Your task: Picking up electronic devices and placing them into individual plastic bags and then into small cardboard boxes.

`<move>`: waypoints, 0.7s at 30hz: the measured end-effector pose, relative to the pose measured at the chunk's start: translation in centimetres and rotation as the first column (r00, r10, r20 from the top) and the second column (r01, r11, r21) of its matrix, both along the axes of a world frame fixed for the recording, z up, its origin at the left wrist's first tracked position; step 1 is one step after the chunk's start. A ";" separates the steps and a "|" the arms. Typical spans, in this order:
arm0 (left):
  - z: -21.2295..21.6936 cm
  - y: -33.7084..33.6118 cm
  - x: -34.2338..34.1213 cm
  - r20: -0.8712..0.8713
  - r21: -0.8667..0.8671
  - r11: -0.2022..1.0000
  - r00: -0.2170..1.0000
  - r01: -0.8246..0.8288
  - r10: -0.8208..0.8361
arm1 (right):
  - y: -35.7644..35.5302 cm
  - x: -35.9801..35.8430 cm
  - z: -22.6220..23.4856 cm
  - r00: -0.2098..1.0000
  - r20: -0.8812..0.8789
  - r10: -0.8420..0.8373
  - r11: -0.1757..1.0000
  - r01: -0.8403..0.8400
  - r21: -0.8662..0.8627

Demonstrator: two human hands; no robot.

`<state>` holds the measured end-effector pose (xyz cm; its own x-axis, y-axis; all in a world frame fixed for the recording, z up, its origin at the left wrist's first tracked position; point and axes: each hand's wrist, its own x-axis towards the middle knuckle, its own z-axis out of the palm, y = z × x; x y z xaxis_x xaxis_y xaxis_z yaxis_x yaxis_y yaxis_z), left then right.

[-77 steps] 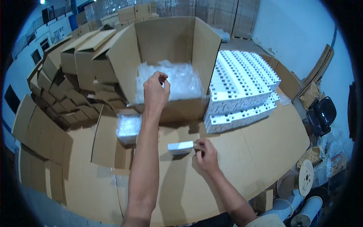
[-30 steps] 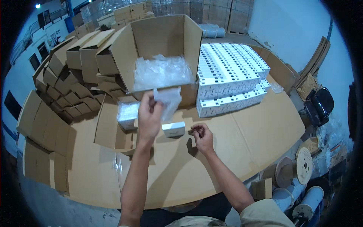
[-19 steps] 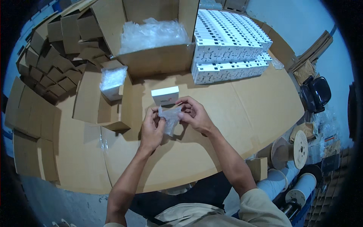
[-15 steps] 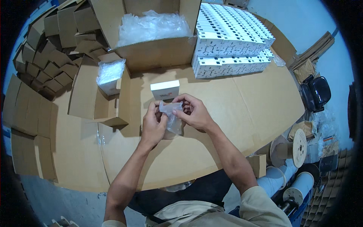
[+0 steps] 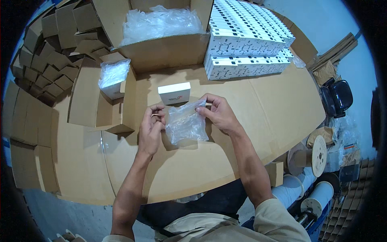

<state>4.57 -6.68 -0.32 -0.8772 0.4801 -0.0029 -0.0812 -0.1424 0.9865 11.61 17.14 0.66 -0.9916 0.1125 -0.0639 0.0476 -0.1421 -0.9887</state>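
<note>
A clear plastic bag is spread out between my hands above the cardboard-covered table. My right hand pinches its upper right corner between thumb and fingers. At the bag's left edge is my left hand, its fingers curled and closed on that edge; the fingertips partly hide the contact. Just beyond the bag stands a small white box with a little print on its front.
An open carton at left holds bagged white boxes. Behind it, a larger carton contains many clear bags. Stacked white boxes fill the back right. Folded cardboard boxes pile up far left; spools stand lower right.
The plastic bag, bunched between my fingers before, is now spread wide and flat. My hands have moved apart, the left one leftward and the right one rightward.
</note>
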 end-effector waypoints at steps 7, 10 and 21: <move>-1.6 1.4 1.1 -0.239 -0.243 0.952 0.963 -0.184 0.125 | -2.1 -0.1 1.3 0.989 0.101 0.105 0.994 -0.108 0.032; -0.3 1.5 0.9 -0.280 -0.261 0.923 0.937 -0.281 0.206 | -1.8 0.1 1.4 0.976 0.119 0.183 0.979 -0.192 0.068; 0.2 2.0 0.7 -0.380 -0.223 0.920 0.898 -0.321 0.222 | -0.7 -0.4 -0.2 0.994 0.005 0.113 0.993 -0.113 -0.034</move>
<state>5.24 -4.68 -0.08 -0.9431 0.2464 0.2233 0.2686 0.1689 0.9483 11.18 16.48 0.46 -0.9974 -0.0022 -0.0724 0.0717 -0.1686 -0.9831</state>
